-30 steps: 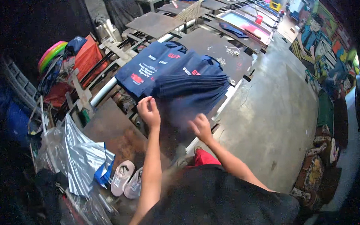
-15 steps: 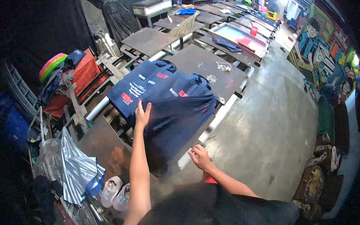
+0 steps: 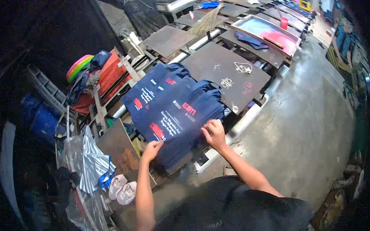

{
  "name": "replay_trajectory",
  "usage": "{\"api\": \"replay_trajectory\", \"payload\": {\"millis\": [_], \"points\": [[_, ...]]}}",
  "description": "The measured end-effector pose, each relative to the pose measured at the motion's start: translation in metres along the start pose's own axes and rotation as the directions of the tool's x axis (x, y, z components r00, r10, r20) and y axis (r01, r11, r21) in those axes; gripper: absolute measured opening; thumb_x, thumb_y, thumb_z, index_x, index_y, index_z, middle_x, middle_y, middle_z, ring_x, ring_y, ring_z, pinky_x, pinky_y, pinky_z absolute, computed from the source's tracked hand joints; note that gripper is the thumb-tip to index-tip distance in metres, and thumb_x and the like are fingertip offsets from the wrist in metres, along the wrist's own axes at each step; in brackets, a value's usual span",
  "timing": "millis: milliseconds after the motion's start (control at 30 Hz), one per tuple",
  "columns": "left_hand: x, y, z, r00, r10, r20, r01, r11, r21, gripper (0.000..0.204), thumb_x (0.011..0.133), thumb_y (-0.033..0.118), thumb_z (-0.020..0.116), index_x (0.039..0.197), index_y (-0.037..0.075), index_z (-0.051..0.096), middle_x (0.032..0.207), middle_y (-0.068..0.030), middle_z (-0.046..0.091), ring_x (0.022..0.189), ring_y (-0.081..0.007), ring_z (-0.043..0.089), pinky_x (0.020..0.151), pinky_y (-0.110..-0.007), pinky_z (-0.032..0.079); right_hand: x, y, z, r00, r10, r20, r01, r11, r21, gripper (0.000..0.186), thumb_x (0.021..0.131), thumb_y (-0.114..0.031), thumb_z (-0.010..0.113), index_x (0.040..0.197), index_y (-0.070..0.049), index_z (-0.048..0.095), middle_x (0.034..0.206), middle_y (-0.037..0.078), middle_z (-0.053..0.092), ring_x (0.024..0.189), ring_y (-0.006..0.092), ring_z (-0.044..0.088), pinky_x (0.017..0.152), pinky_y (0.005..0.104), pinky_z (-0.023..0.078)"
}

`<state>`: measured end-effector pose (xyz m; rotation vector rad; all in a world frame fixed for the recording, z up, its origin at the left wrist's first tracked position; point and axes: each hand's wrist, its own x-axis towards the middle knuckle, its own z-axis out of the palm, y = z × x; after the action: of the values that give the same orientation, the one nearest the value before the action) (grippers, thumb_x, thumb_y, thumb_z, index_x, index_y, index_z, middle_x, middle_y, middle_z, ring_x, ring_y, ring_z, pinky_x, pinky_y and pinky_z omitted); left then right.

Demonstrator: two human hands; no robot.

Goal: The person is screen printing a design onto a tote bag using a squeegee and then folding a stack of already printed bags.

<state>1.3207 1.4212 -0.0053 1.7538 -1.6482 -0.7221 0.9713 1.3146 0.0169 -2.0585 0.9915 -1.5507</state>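
Two overlapping piles of navy cloth tote bags with red and white print lie on a dark board. The top tote bag [image 3: 179,115] of the nearer pile is spread print side up, its near part blurred. At its near left edge, my left hand [image 3: 153,150] is closed, thumb and fingers pinched on the cloth. My right hand [image 3: 214,134] is at the right edge, fingers curled around the cloth's border. The farther tote bags [image 3: 154,86] lie partly under the nearer pile. Handles bunch at the far side of both piles.
Beyond the bags, a brown board [image 3: 216,64] carries white string-like marks. A framed printing screen [image 3: 268,31] with pink and blue lies farther back, near a straw broom [image 3: 205,23]. Pale shoes [image 3: 123,189] and silvery sheeting [image 3: 94,163] are at left; concrete floor [image 3: 292,123] runs along the right.
The dark cloth that was draped and bunched over the nearer pile now lies flatter, showing its print. My right hand has moved up to the bag's edge; my left has come nearer. The view has shifted.
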Motion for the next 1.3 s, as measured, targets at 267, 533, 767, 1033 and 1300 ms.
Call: {"api": "replay_trajectory", "payload": {"millis": [267, 533, 767, 1033, 1300], "points": [[0.046, 0.028, 0.033, 0.9, -0.34, -0.273, 0.431, 0.791, 0.435, 0.063, 0.088, 0.062, 0.056, 0.13, 0.015, 0.059, 0.138, -0.018, 0.048, 0.129, -0.0408, 0.042, 0.108, -0.049, 0.033, 0.085, 0.071, 0.024, 0.979, 0.055, 0.197, 0.028, 0.918, -0.396, 0.055, 0.083, -0.04, 0.07, 0.126, -0.008, 0.057, 0.135, 0.017, 0.05, 0.124, 0.0381, 0.047, 0.1, 0.047, 0.04], [0.043, 0.011, 0.044, 0.862, -0.492, -0.118, 0.5, 0.791, 0.352, 0.1, 0.077, 0.076, 0.057, 0.153, 0.019, 0.027, 0.16, -0.0202, 0.015, 0.147, -0.0441, 0.009, 0.115, -0.058, 0.011, 0.057, 0.106, 0.028, 0.909, 0.256, 0.329, -0.075, 0.877, -0.474, 0.078, 0.083, -0.06, 0.063, 0.14, -0.008, 0.049, 0.148, 0.021, 0.041, 0.133, 0.0422, 0.04, 0.103, 0.0563, 0.037], [0.019, -0.016, 0.016, 0.664, -0.417, -0.621, 0.531, 0.847, -0.002, 0.076, 0.081, 0.045, 0.076, 0.133, -0.004, 0.051, 0.139, -0.0286, 0.048, 0.128, -0.0381, 0.05, 0.104, -0.043, 0.043, 0.143, 0.135, 0.036, 0.879, 0.252, 0.404, 0.004, 0.845, -0.535, 0.073, 0.084, -0.066, 0.058, 0.111, 0.002, 0.063, 0.104, 0.022, 0.065, 0.102, 0.0407, 0.06, 0.087, 0.0498, 0.05], [-0.012, -0.034, 0.014, 0.739, -0.664, -0.11, 0.506, 0.656, -0.561, 0.101, 0.084, 0.05, 0.073, 0.15, -0.007, 0.023, 0.148, -0.0219, 0.041, 0.137, -0.0282, 0.04, 0.113, -0.036, 0.032, 0.146, 0.147, 0.085, 0.609, 0.532, 0.588, -0.185, 0.816, -0.547, 0.12, 0.072, -0.081, 0.059, 0.134, 0.019, 0.038, 0.118, 0.036, 0.06, 0.111, 0.0421, 0.062, 0.093, 0.0442, 0.051], [-0.014, -0.018, 0.007, 0.851, -0.49, -0.188, 0.347, 0.794, -0.499, 0.098, 0.083, 0.035, 0.079, 0.154, 0.004, 0.02, 0.147, -0.0148, 0.044, 0.133, -0.0237, 0.044, 0.11, -0.036, 0.035, 0.111, 0.146, 0.075, 0.687, 0.275, 0.673, 0.151, 0.851, -0.503, 0.109, 0.077, -0.07, 0.063, 0.139, 0.016, 0.036, 0.115, 0.03, 0.064, 0.104, 0.0417, 0.064, 0.09, 0.0469, 0.051]]}}
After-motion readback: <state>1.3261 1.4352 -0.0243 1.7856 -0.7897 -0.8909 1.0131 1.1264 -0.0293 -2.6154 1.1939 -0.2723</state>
